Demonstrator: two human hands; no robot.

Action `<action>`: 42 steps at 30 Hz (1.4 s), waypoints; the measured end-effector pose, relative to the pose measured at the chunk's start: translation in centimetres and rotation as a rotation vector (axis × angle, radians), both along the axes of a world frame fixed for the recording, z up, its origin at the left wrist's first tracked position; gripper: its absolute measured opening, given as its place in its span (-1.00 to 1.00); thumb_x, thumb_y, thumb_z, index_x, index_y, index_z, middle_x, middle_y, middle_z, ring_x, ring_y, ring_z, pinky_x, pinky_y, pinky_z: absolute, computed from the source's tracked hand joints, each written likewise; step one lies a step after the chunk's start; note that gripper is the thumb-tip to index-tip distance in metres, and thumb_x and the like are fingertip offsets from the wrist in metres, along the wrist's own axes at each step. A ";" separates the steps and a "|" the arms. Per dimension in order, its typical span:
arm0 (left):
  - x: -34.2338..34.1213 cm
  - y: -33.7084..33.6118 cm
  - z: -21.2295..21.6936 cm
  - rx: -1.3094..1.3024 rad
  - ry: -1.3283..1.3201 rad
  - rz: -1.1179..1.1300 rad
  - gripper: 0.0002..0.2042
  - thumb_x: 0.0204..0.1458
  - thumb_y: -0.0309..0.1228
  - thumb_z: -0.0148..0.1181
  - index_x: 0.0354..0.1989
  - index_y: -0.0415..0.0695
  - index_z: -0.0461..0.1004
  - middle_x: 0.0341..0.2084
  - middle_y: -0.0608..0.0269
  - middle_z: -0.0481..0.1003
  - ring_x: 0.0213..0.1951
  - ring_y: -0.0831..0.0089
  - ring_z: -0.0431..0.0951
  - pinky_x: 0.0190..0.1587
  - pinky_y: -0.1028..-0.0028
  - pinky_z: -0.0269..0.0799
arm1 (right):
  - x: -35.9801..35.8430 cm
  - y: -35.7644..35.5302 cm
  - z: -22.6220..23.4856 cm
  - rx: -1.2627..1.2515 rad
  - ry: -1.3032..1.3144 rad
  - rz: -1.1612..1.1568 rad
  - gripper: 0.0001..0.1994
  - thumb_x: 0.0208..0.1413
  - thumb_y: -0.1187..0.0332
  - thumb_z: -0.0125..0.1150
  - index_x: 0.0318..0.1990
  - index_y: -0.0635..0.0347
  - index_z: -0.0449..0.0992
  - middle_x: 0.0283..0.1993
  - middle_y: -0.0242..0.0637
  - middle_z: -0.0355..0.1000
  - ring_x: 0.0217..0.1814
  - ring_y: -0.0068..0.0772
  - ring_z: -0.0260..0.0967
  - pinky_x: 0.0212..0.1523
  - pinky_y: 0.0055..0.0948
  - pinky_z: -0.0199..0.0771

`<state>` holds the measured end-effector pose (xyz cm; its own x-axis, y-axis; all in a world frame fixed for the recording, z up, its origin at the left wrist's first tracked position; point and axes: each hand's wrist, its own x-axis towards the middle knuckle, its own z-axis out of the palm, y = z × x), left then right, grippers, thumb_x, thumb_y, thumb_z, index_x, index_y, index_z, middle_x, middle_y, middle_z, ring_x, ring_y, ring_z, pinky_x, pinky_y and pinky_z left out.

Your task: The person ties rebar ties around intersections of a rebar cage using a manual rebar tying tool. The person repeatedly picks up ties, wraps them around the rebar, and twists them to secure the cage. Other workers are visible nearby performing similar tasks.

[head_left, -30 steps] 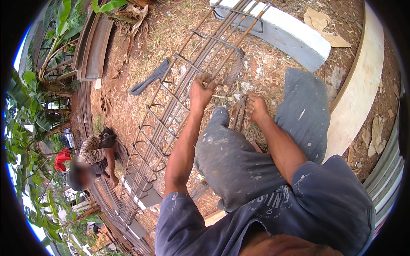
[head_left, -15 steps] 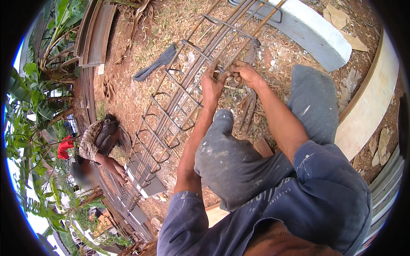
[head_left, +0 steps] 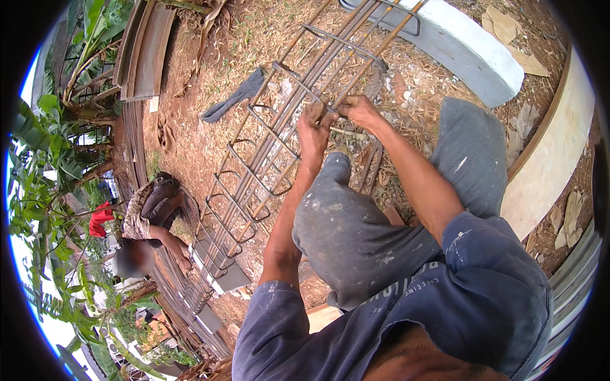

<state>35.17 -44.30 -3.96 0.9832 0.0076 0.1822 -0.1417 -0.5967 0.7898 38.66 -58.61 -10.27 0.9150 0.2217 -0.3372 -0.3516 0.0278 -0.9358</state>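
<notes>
A long rebar cage (head_left: 259, 136) of rusty bars and bent stirrups slants across the ground ahead of me, from upper right to lower left. At its near side my left hand (head_left: 313, 133) is closed around the corner of a stirrup (head_left: 296, 77), where it meets a lengthwise bar. Close beside it, my right hand (head_left: 361, 113) pinches at the same joint from the right. Whatever is between its fingertips is too small and hidden to make out. The two hands nearly touch, and my bent knee is just below them.
Across the cage at left, another person (head_left: 155, 216) bends over its far end. A grey cloth (head_left: 234, 95) lies on the straw-strewn soil. Upper right is a pale concrete block (head_left: 470, 54); a curved board (head_left: 553, 152) stands at right. Loose metal bars (head_left: 372, 168) lie near my knee.
Both hands stay at the same joint, my right hand shifting slightly left and down. The other person's head and arms have shifted a little at the far end.
</notes>
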 end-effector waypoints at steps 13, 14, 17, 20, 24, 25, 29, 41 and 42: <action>0.1 1.9 1.4 0.020 0.041 -0.232 -0.75 -0.03 -0.62 0.17 -0.14 -0.20 0.60 -0.28 0.15 0.54 -0.25 0.32 0.54 -0.24 0.42 0.45 | -1.8 -0.8 0.4 0.002 -0.150 -0.031 -0.47 -0.18 0.13 0.54 -0.11 0.30 0.55 -0.08 -0.15 0.52 -0.06 -0.25 0.46 -0.06 -0.29 0.44; 0.6 2.9 0.9 -0.213 0.224 -0.145 -0.73 -0.03 -0.62 0.14 -0.12 -0.23 0.59 -0.25 0.16 0.56 -0.22 0.37 0.54 -0.23 0.44 0.46 | -2.0 -0.7 0.2 -0.094 -0.207 -0.044 -0.46 -0.17 0.09 0.51 -0.09 0.29 0.54 -0.07 -0.12 0.51 -0.05 -0.19 0.47 -0.05 -0.25 0.45; 1.7 4.6 1.1 -0.461 0.583 -0.094 -0.65 -0.06 -0.58 0.09 -0.04 -0.32 0.52 -0.22 0.18 0.58 -0.19 0.45 0.54 -0.16 0.51 0.44 | -3.1 0.5 1.5 -0.351 -0.357 -0.079 -0.46 -0.09 0.01 0.41 -0.09 0.26 0.49 -0.07 -0.04 0.48 -0.05 -0.04 0.47 -0.05 -0.15 0.45; 3.1 6.0 -2.1 -0.085 0.691 -0.327 -0.61 -0.08 -0.56 0.15 0.01 -0.26 0.47 -0.25 0.21 0.58 -0.23 0.43 0.54 -0.12 0.46 0.44 | -4.1 2.0 1.6 -0.513 -0.440 -0.100 -0.59 0.12 0.00 0.17 -0.20 0.22 0.37 -0.17 -0.03 0.41 -0.16 0.12 0.42 -0.15 -0.02 0.41; 4.1 3.3 -0.1 0.267 0.793 -0.433 -0.69 -0.01 -0.47 0.20 -0.04 -0.17 0.51 -0.29 0.18 0.59 -0.32 0.40 0.54 -0.20 0.40 0.48 | -4.2 2.1 0.6 -0.567 -0.526 -0.177 -0.65 0.19 0.06 0.08 -0.28 0.21 0.31 -0.26 -0.03 0.36 -0.27 0.11 0.40 -0.22 0.04 0.36; 3.8 3.3 -0.5 0.253 0.770 -0.381 -0.71 -0.02 -0.45 0.18 -0.08 -0.18 0.53 -0.38 0.18 0.56 -0.37 0.41 0.52 -0.24 0.39 0.44 | -4.3 2.2 0.6 -0.575 -0.504 -0.155 -0.65 0.20 0.06 0.08 -0.27 0.21 0.30 -0.25 -0.03 0.36 -0.28 0.11 0.39 -0.23 0.05 0.36; 3.2 3.9 -1.4 0.190 0.677 -0.311 -0.72 -0.03 -0.39 0.15 -0.15 -0.21 0.56 -0.54 0.14 0.52 -0.47 0.39 0.47 -0.32 0.35 0.39 | -4.3 2.5 0.4 -0.605 -0.515 -0.120 -0.67 0.21 0.07 0.06 -0.25 0.19 0.29 -0.22 -0.03 0.34 -0.30 0.14 0.39 -0.26 0.07 0.37; 4.0 1.7 6.4 1.035 0.266 -0.586 -0.82 -0.11 -0.39 0.08 -0.37 -0.18 0.52 -0.47 -0.04 0.54 -0.33 -0.02 0.57 -0.20 0.12 0.47 | -4.0 2.7 0.2 -0.531 -0.578 -0.230 -0.71 0.23 0.06 0.02 -0.19 0.09 0.43 -0.15 -0.16 0.37 -0.23 0.10 0.44 -0.23 0.00 0.44; 4.2 2.7 5.9 1.018 0.256 -0.585 -0.84 -0.11 -0.40 0.08 -0.39 -0.18 0.53 -0.49 -0.04 0.53 -0.34 -0.01 0.57 -0.20 0.12 0.47 | -4.3 3.0 0.7 -0.501 -0.600 -0.245 -0.71 0.22 0.06 0.04 -0.18 0.07 0.45 -0.15 -0.17 0.38 -0.22 0.08 0.44 -0.22 -0.01 0.44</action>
<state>39.33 -41.56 1.95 0.7981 -0.4864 -0.3555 -0.5075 -0.8608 0.0383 34.38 -55.64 -9.58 0.9741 -0.0546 0.2195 0.1750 -0.4325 -0.8845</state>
